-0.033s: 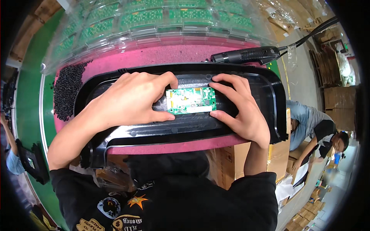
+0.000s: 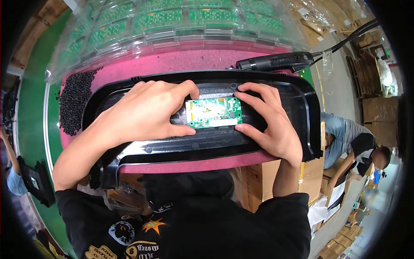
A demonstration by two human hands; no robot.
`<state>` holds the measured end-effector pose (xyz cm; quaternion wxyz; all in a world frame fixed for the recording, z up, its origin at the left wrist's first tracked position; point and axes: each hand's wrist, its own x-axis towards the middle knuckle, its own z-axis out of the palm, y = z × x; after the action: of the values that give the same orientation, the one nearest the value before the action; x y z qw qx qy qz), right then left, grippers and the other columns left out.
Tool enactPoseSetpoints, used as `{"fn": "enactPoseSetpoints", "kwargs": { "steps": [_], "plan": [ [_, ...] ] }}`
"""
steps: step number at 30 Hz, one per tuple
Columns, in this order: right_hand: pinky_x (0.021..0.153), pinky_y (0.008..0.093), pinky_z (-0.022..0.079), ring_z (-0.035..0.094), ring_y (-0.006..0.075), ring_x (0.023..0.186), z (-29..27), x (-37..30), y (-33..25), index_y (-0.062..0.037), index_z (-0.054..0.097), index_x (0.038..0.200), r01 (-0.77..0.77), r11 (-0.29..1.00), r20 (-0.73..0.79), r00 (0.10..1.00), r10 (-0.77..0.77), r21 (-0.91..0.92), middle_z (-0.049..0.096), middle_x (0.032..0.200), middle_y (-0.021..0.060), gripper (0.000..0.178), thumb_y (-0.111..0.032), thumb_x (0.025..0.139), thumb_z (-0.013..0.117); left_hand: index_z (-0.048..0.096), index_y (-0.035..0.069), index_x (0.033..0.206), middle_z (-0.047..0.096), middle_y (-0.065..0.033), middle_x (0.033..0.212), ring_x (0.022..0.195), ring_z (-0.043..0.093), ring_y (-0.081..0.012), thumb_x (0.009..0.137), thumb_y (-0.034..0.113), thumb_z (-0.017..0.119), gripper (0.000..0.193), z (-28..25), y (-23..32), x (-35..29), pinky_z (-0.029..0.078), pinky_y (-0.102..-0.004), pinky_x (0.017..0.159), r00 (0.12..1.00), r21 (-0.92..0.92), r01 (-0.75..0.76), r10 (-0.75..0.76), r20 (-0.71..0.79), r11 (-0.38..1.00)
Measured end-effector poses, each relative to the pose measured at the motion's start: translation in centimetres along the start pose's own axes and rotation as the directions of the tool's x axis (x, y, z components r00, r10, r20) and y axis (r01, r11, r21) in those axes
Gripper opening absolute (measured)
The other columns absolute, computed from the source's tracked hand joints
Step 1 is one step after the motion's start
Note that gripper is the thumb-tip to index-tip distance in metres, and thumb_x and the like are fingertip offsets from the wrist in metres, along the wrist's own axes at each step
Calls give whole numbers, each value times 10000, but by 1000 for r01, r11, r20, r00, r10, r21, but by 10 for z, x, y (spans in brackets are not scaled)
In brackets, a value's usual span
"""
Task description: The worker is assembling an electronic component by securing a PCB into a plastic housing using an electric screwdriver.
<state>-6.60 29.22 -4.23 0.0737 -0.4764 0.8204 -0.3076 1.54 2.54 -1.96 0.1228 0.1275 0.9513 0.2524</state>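
A small green circuit board [image 2: 220,115] lies flat over the middle of a black plastic housing [image 2: 172,144], which is open side up. At the board's left end, my left hand [image 2: 148,108] is closed, its thumb by the lower corner and its index finger curled by the upper one. My right hand [image 2: 274,123] grips the opposite end, the thumb on the lower right corner and fingertips along the upper right. Part of the board reflects bright light. Whether the board touches the housing floor I cannot tell.
Clear plastic trays [image 2: 172,32] of green circuit boards stand at the back. A heap of small black screws [image 2: 77,101] lies left on the pink mat [image 2: 181,60]. Behind the housing rests a black corded electric screwdriver [image 2: 274,62]. A co-worker [image 2: 358,151] bends over boxes at right.
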Motion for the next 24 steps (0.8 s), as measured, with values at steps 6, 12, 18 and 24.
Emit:
{"fn": "enactPoseSetpoints", "kwargs": {
  "steps": [6,12,18,24],
  "plan": [
    [1054,431,355,436,359,1233,1,2,0,-20,579,1251,-8,1000,2,1000,8,-5,504,1322,136,552,-115,742,771,535,80,1138,526,-55,664,598,581,-248,698,289,840,575,1,-3,1,438,-382,566,1000,7,-9,9,0,1000],
    [1056,434,361,440,364,1228,-2,6,-8,-14,583,1247,-27,999,30,999,27,-27,507,1326,139,558,-88,724,766,507,75,1171,635,-117,773,704,658,-316,751,288,807,558,0,-5,-5,481,-417,607,998,31,-61,61,0,998],
    [1050,415,376,458,346,1232,0,4,-11,-14,551,1292,-46,999,-16,999,46,-3,515,1317,158,687,-55,645,779,512,-17,1144,670,-175,815,760,678,-359,790,326,775,559,0,-8,-8,524,-432,646,987,29,-161,162,-19,987],
    [1009,357,398,547,252,1141,-25,-6,-18,-8,533,1291,-160,981,-256,949,183,108,580,1186,140,517,-23,786,641,657,11,945,678,-125,728,632,668,-243,880,171,689,176,-49,-12,-45,518,-340,577,810,-35,-187,134,-570,982]
  ]
}}
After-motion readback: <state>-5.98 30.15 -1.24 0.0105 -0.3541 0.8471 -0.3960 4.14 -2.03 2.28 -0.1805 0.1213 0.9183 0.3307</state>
